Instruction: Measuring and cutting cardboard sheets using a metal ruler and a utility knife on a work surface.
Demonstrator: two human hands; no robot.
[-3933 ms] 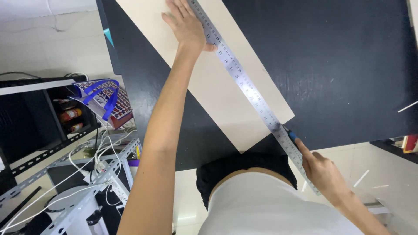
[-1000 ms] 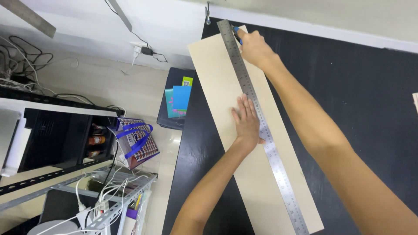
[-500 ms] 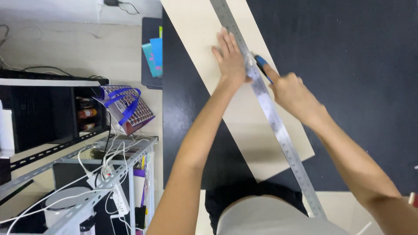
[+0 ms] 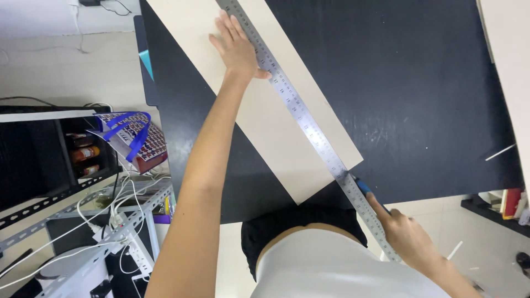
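Note:
A long steel ruler [image 4: 301,113] lies diagonally across a pale beige board [image 4: 265,116] on a black table [image 4: 408,99]. My left hand [image 4: 237,47] is spread flat on the board, its fingers pressing the ruler's far part. My right hand [image 4: 406,237] is at the ruler's near end, past the board's corner, and grips a blue-handled cutter [image 4: 367,190] whose tip rests against the ruler's right edge.
A second pale sheet [image 4: 505,66] lies along the table's right edge. Left of the table, on the floor, stand a black shelf unit [image 4: 38,154], a patterned bag with blue handles [image 4: 132,138] and a metal rack with white cables [image 4: 105,226].
My right hand has drawn the cutter back along the ruler from near my left hand to the board's near corner. My left hand still presses the ruler.

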